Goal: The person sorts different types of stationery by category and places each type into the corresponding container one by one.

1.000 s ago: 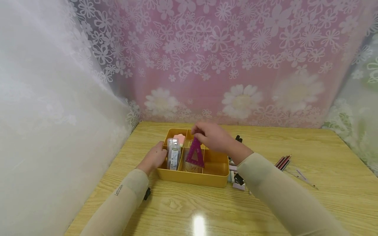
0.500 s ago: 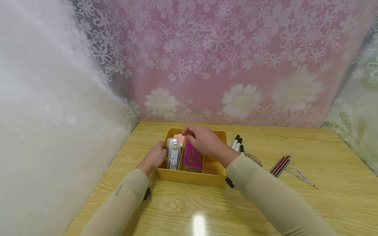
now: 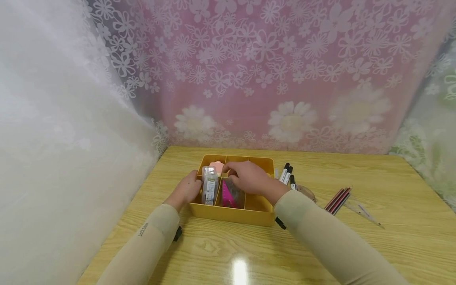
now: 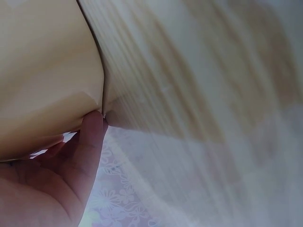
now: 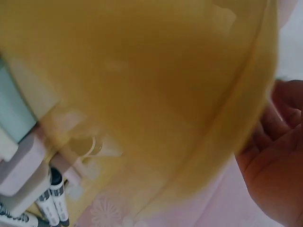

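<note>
while the left grip (image 3: 186, 188) pinches the yellow box (image 3: 231, 215), i cannot tell if the right grip (image 3: 247, 176) holds anything; the pink ruler (image 3: 228, 197) seems light, stiff, best edge-pinched.

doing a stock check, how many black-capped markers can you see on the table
3, in a row right of the yellow box: left marker, middle marker, right marker nearest the right sleeve. More may be hidden under that arm.

Smooth yellow plastic box (image 3: 231, 215); glossy wood-grain table (image 3: 206, 249).
</note>
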### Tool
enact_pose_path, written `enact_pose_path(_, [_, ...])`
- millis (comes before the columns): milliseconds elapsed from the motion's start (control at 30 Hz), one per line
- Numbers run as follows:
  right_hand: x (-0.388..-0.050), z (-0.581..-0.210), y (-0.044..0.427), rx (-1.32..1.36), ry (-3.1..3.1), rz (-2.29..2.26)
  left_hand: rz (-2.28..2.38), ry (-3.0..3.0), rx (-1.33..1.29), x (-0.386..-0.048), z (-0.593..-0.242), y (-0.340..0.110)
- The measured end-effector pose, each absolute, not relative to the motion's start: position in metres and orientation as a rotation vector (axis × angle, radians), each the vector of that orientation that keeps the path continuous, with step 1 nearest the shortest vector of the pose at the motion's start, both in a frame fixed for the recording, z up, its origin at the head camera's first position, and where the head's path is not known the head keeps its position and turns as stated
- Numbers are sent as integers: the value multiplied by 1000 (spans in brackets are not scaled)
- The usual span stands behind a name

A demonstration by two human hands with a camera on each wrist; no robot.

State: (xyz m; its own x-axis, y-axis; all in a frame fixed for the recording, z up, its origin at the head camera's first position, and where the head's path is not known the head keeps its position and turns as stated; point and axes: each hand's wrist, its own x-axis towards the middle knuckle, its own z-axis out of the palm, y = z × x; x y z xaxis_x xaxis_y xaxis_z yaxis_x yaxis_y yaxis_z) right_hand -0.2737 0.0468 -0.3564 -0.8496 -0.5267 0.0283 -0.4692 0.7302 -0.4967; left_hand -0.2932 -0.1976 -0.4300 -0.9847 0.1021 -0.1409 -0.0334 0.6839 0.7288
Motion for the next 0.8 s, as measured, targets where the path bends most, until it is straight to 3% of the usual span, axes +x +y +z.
enact_pose_path(800, [-270,-350,145,-660,2902,-772,1180,2717,60,-293,-429,-197])
